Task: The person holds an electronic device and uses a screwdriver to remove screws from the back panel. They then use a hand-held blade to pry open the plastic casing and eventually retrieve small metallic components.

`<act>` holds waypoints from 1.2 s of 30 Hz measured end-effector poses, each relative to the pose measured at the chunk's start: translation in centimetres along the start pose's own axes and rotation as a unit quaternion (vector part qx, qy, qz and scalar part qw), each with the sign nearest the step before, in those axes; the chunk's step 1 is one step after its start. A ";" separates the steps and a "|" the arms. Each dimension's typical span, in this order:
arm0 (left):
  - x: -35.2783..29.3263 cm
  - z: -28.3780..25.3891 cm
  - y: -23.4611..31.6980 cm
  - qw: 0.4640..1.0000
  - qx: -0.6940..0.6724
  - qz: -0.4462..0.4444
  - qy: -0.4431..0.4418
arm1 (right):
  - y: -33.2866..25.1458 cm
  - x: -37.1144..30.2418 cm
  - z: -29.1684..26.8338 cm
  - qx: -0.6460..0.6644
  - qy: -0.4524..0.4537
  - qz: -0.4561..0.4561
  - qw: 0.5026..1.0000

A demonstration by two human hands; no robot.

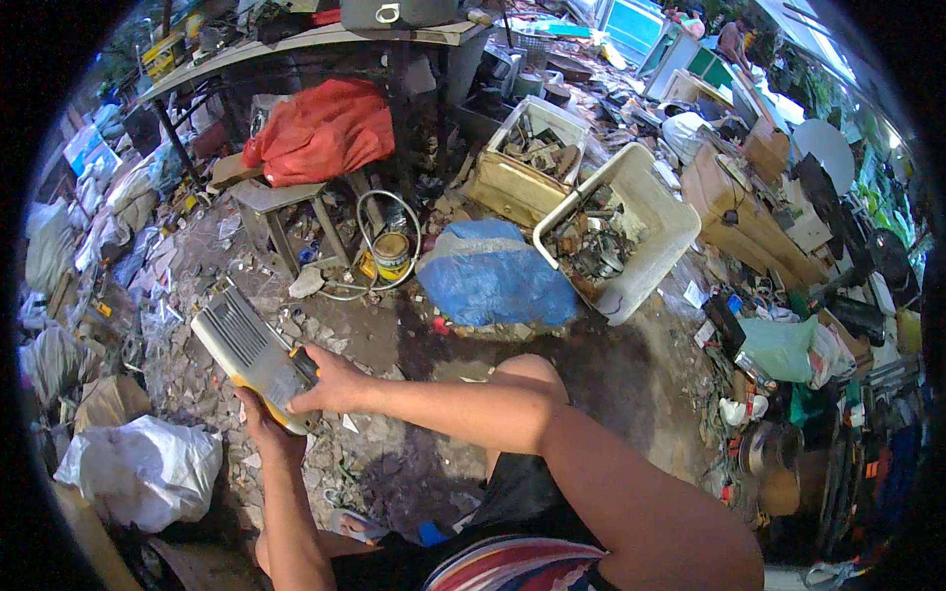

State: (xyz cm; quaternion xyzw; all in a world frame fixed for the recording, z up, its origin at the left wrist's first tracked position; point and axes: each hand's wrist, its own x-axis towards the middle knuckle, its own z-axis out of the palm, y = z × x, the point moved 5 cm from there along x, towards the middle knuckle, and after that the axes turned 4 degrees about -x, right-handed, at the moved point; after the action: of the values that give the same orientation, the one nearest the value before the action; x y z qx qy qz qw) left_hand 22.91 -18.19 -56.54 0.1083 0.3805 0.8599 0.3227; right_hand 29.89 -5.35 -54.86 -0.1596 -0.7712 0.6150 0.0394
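A grey, box-like plastic device (251, 345) with a slatted top and a yellow edge is held out over the littered ground at the left. My left hand (266, 428) is closed around its lower left edge. On the other side, my right hand (333, 382) grips the lower right corner, thumb across the casing. A small black and yellow piece (304, 364) shows at the right fingers; whether it belongs to the device cannot be made out. The device's underside and some of my fingertips are hidden.
Ahead are a small stool (281, 197) bearing a red bag (330, 133), a yellow can (391, 254) and a blue sheet-covered bundle (493, 276). A white bin (631, 266) holds scrap. A white sack (148, 473) lies left; piled junk (778, 394) lines the right.
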 end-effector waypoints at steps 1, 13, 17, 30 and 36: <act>0.0 0.2 0.0 1.000 0.003 0.006 -0.007 | 0.1 0.0 0.0 -0.003 0.011 -0.011 1.000; -0.1 -2.1 -0.1 0.998 0.004 0.008 0.056 | -0.3 0.9 1.2 -0.006 -0.026 -0.027 0.999; -0.3 1.8 -0.7 1.000 0.005 0.006 0.015 | -0.2 0.0 -0.1 0.039 -0.012 -0.014 0.999; -1.7 2.6 0.5 0.999 0.027 0.009 -0.019 | -1.8 -1.2 0.3 0.039 0.011 -0.060 0.997; -1.6 2.2 0.5 0.999 0.031 -0.005 -0.019 | -0.9 -1.2 0.6 0.006 0.018 -0.068 0.997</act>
State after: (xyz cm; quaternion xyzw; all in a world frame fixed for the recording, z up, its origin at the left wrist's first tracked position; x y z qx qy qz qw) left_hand 24.91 -18.17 -54.54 0.1330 0.4012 0.8438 0.3307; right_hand 30.65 -6.40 -53.94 -0.1170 -0.7758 0.6126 0.0960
